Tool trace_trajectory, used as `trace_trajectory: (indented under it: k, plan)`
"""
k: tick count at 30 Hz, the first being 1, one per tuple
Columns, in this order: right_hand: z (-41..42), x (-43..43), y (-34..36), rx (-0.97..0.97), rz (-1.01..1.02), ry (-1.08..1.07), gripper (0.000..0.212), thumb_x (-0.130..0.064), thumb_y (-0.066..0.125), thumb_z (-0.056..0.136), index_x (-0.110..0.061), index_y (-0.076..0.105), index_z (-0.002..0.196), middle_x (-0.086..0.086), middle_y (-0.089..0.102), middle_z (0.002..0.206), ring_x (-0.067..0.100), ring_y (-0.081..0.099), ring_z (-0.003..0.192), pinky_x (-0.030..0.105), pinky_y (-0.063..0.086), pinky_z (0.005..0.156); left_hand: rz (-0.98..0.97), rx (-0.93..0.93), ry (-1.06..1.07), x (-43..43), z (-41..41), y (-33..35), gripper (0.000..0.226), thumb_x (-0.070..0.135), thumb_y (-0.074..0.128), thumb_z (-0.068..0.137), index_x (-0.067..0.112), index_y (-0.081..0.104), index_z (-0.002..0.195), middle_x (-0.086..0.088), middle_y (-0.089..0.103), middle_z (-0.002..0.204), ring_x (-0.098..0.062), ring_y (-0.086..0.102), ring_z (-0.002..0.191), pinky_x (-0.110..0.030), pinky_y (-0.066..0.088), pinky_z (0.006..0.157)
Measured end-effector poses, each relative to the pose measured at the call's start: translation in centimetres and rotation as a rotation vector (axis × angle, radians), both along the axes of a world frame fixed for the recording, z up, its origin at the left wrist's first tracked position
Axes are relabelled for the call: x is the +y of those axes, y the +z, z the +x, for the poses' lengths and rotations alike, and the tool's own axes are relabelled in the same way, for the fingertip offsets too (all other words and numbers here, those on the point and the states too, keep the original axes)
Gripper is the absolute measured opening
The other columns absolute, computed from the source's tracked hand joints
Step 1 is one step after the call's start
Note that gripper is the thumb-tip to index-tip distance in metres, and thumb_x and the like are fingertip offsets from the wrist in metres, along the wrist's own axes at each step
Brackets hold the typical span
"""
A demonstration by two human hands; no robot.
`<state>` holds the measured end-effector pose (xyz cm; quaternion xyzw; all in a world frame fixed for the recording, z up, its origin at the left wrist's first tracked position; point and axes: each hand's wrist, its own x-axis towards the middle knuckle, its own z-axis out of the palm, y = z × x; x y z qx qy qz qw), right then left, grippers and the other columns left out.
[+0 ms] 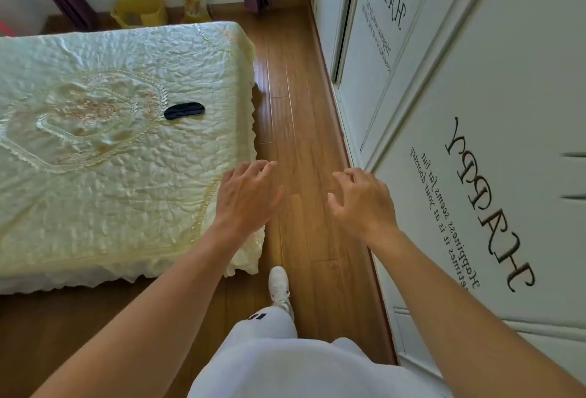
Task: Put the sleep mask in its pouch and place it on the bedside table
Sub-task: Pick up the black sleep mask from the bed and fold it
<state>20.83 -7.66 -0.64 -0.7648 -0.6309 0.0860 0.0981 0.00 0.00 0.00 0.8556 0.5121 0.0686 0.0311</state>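
A bed (95,150) covered with a pale cream quilted spread fills the left of the view, and everything else can be placed against it. On the spread, toward the bed's right edge and about midway along that edge, lies the dark sleep mask (184,110), flat and alone, touching nothing but the fabric. Nearer the camera, over the bed's near right corner, the left hand (245,196) hovers palm down with fingers loosely spread and holding nothing; the mask lies well beyond it, farther up the bed and a little to its left. Just off the bed's right edge runs a strip of wooden floor (295,106), where a white shoe (279,286) and a leg in light trousers stand beside the bed's corner. Over that floor, to the right of the bed, the right hand (361,199) hangs in the air, fingers curled but apart, gripping nothing; it is farther from the mask than the left hand is. Beyond the floor, farthest from the bed, stand white wardrobe doors (475,80) with dark lettering.
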Motion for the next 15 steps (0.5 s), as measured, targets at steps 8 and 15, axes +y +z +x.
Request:
trace_trajectory:
  k: [8, 15]
  plan:
    - [2.2, 10.6, -0.6, -0.006, -0.024, 0.0, 0.046, -0.035, 0.059, 0.093, -0.013, 0.062, 0.133, 0.014, 0.064, 0.135, 0.031, 0.059, 0.124, 0.05, 0.046, 0.104, -0.02, -0.027, 0.004, 10.5, 2.3, -1.0, 0.05, 0.043, 0.052, 0.091, 0.021, 0.052, 0.136, 0.0, 0.061, 0.135, -0.026, 0.054, 0.123, -0.046, 0.044, 0.102]
    - [4.4, 24.7, -0.2, -0.041, -0.016, 0.01, 0.044, -0.036, 0.059, 0.094, -0.015, 0.062, 0.133, 0.012, 0.066, 0.132, 0.03, 0.062, 0.121, 0.048, 0.048, 0.101, -0.02, -0.042, 0.016, 24.7, 4.7, -1.5, 0.051, 0.045, 0.049, 0.091, 0.02, 0.053, 0.135, 0.0, 0.062, 0.134, -0.026, 0.055, 0.122, -0.045, 0.043, 0.102]
